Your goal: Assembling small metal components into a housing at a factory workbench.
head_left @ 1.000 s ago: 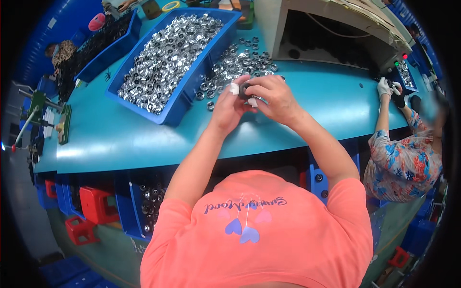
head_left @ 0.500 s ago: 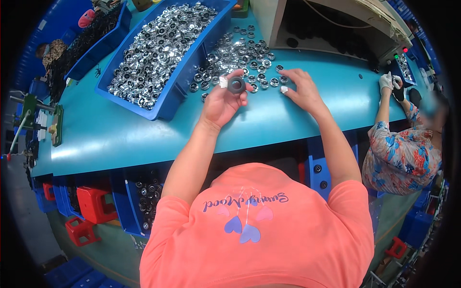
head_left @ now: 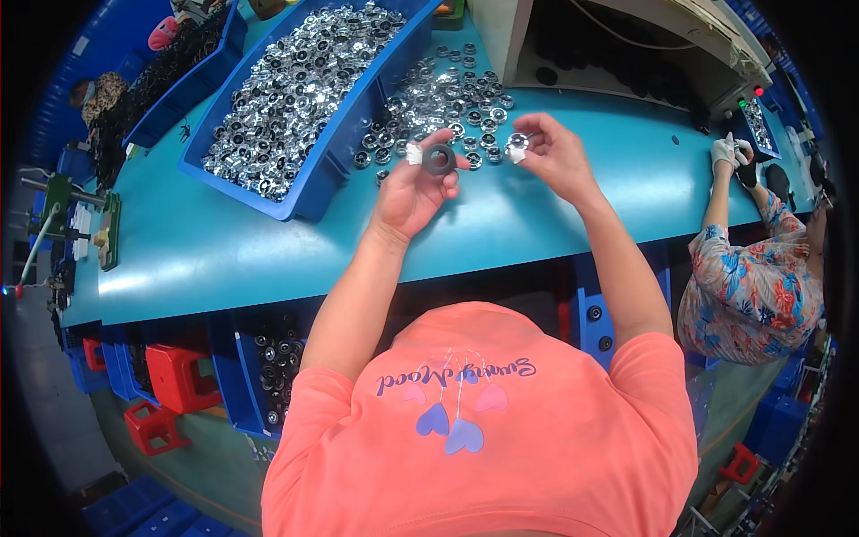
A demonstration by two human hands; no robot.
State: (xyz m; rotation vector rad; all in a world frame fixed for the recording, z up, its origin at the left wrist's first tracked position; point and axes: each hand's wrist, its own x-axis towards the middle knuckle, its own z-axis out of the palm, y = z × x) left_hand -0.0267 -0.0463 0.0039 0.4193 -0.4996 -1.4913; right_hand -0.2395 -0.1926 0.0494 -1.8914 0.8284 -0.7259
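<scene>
My left hand holds a dark grey ring between its taped thumb and fingers, just above the teal table. My right hand pinches a small shiny silver round part a little to the right of the ring. Both hands hover at the near edge of a loose heap of silver round parts lying on the table.
A long blue bin full of silver parts stands at the left of the heap. Another blue bin with dark pieces lies farther left. A beige machine stands behind. At the right a person in a flowered shirt works with gloved hands.
My hands have come apart. The left hand now holds up the dark ring, and the right hand has picked a silver part from the heap and lifted it.
</scene>
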